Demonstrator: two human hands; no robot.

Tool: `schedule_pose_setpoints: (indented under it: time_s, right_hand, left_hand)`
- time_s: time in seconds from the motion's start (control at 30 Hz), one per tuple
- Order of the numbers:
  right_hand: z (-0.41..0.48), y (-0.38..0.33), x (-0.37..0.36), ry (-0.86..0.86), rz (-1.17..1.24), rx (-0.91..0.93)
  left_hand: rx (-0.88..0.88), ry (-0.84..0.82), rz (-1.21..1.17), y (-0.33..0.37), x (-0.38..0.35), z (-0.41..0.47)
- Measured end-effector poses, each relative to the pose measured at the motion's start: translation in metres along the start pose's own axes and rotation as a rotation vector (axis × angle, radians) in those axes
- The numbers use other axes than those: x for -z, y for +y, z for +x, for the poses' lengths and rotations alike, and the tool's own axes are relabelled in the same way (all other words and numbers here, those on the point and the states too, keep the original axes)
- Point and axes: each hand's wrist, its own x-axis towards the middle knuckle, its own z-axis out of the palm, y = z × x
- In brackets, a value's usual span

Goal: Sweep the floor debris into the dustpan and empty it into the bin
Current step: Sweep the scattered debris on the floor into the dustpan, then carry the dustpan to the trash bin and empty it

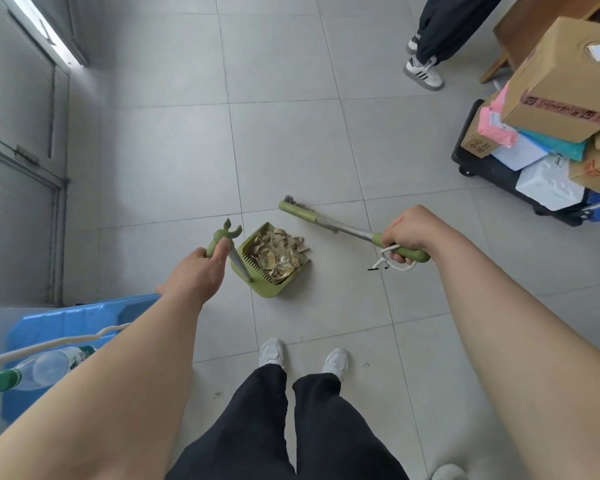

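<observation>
So the debris [274,252] is pretty much all piled in the green dustpan [272,261] sitting on the tiled floor [291,140] right in front of the person's feet, though a few scraps hang at or just over the pan's front lip, so I'd say the sweeping is nearly done but not quite. Left hand [201,268] is wrapped around the dustpan's upright handle [219,242], and right hand [407,237] is clenched on the broom [329,226] grip, with the broom head out on the floor just past the pan. The emptying part hasn't happened yet, and honestly I can't spot a bin anywhere here, just a blue crate [70,320] off to the left.
</observation>
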Motion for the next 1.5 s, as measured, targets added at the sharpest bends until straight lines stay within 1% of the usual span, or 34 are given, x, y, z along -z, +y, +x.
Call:
schedule_pose_setpoints:
  time_s: [0.1,0.17,0.27,0.37,0.47,0.6,0.77,1.0,1.13,1.5]
  right_hand:
    - [0.011,-0.001,-0.025,0.012,0.058,-0.043]
    - [0.015,0.002,-0.045,-0.012,0.049,-0.055]
    - [0.009,0.006,-0.068,-0.095,-0.067,-0.028]
    - [-0.004,0.006,-0.073,-0.184,-0.092,-0.003]
    - [-0.022,-0.001,-0.060,-0.229,-0.056,-0.009]
    - [-0.037,-0.007,-0.043,-0.217,-0.017,-0.013]
    - [-0.047,-0.013,-0.033,-0.212,0.081,-0.051]
    - [-0.067,-0.035,0.002,-0.124,0.114,-0.021]
    - [-0.082,-0.055,0.028,-0.078,0.098,-0.001]
    - [-0.118,-0.121,0.087,0.013,0.163,0.084]
  left_hand:
    - [0.001,0.000,0.002,0.004,0.001,0.003]
    - [0.004,0.007,0.006,0.007,0.000,0.004]
    - [0.018,0.012,-0.004,0.011,-0.003,0.004]
    - [0.006,0.010,-0.066,0.014,-0.005,0.003]
    - [-0.004,0.060,-0.103,0.016,-0.008,-0.002]
    - [0.005,0.144,-0.126,0.017,-0.010,-0.009]
    - [-0.001,0.166,-0.145,0.018,-0.001,-0.014]
    - [-0.040,0.240,-0.157,0.025,0.022,-0.025]
    - [-0.080,0.267,-0.177,0.040,0.041,-0.031]
    - [-0.177,0.311,-0.287,0.100,0.101,-0.041]
